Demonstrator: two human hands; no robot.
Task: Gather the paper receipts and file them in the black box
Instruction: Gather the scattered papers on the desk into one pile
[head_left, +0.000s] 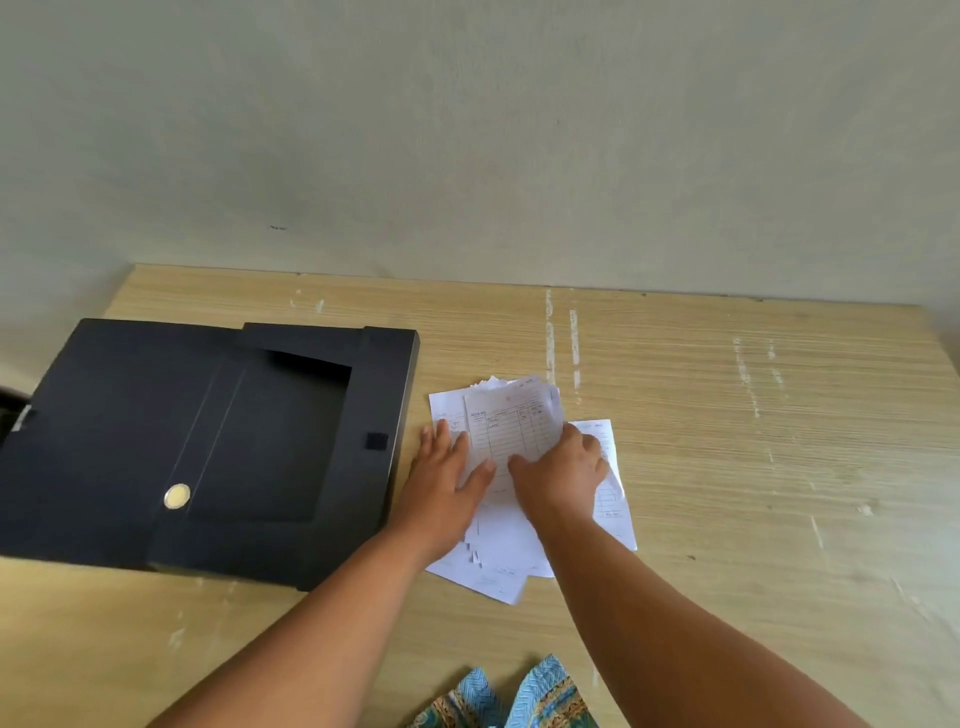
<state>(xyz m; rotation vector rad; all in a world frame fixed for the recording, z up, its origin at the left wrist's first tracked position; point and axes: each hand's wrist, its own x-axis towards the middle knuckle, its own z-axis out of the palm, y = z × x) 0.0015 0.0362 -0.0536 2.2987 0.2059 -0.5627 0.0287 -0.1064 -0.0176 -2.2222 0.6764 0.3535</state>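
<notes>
A loose pile of paper receipts (511, 441) is seen lying on the wooden table (727, 467), just to the right of the black box (208, 447). The sheets are fanned and overlapped, with one ruled slip lying uppermost.

The left hand (447, 470) is extended from the lower edge of the view, forearm straight, palm down. Its fingers are held flat and spread, pressed on the left edge of the pile; nothing is grasped.

The right hand (563, 467) is brought in alongside, forearm angled inward from the lower right. Its fingers are curled onto the top sheets and the thumb is laid across them. Whether a sheet is pinched or only pressed cannot be told.

The black box is observed lying open on the left part of the table, its lid folded out flat to the left and its shallow tray exposed. A round metal ring (177, 496) is set in the spine. No paper is seen in the tray.

Patterned blue cloth (519, 696) is visible at the bottom edge.
</notes>
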